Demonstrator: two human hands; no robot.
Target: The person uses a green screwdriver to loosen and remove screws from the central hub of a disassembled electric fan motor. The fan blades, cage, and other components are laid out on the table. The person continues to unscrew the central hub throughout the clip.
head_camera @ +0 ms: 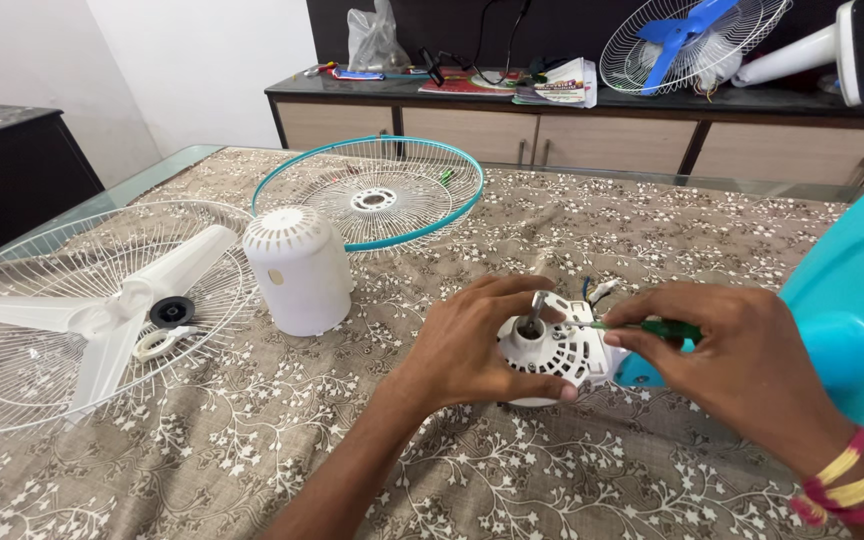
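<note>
My left hand (477,345) wraps around a white fan motor housing (562,350) with a metal shaft standing up from it, resting on the patterned tablecloth. My right hand (737,365) holds a green-handled screwdriver (652,328), its thin tip laid against the top of the housing beside the shaft. Short wires stick out behind the motor. The motor joins the turquoise fan base (852,320) at the right.
A white motor cover (297,268) stands left of the hands. A white blade (117,310) lies on a white wire guard (12,390) at the far left. A teal-rimmed guard (372,195) leans behind. Another fan and clutter sit on the back cabinet (592,120).
</note>
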